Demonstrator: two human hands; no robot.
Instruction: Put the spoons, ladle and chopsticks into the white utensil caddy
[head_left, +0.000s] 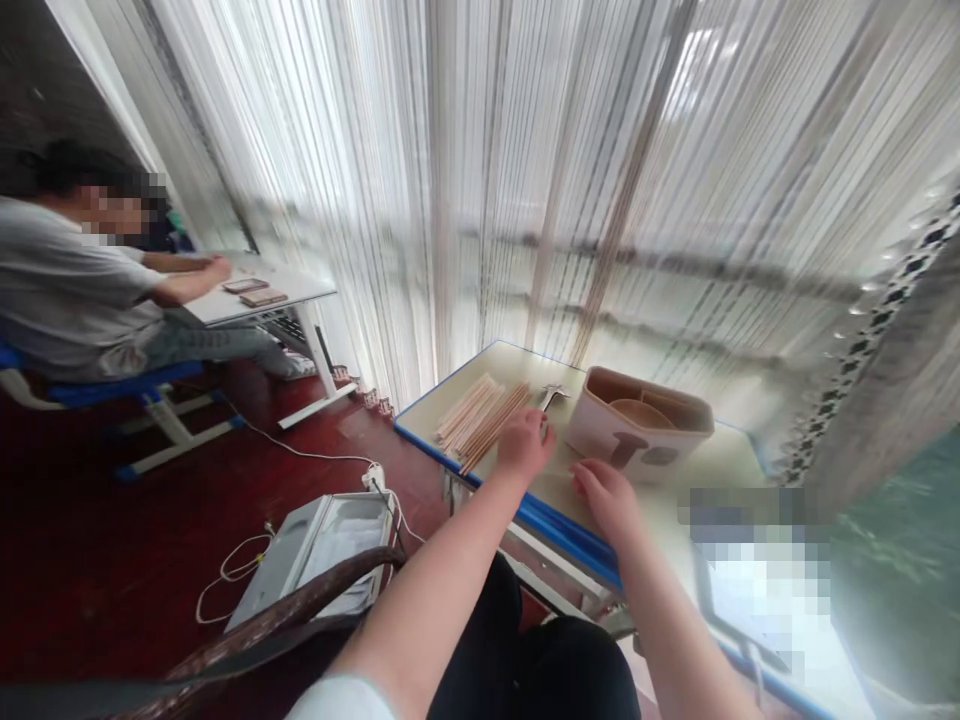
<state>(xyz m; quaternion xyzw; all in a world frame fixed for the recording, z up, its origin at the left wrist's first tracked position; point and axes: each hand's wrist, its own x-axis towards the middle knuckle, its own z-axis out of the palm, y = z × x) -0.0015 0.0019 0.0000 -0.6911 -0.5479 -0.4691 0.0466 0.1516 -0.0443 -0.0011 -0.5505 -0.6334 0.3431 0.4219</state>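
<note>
Bare forearms up front, left hand right beside two bunches of sticks

So the bit that matters: the sticks lie just to the left of the left hand, toward the near-left corner of the tabletop; their long axis runs roughly along the left edge, near ends by the near edge, far ends aimed at the far edge; the brown bunch is closer to the hand, the pale bunch is on its outer side; the right hand is farther off, by the near edge in front of a box; past the left fingertips, toward the far edge, there's a silvery thing, too blurry to name.

Grip check: left fingers are bent, and honestly I can't tell if they're pinching anything or touching that silvery thing; right hand is loosely curled, nothing visible in it, but its underside is hidden, so can't tell there either.

Headcount: two hands, one box with dividers, one silvery thing (maybe several bits), two bunches, single sticks too blurred to count; plus one other person seated at one white table with two flat brown pieces on it.
</note>
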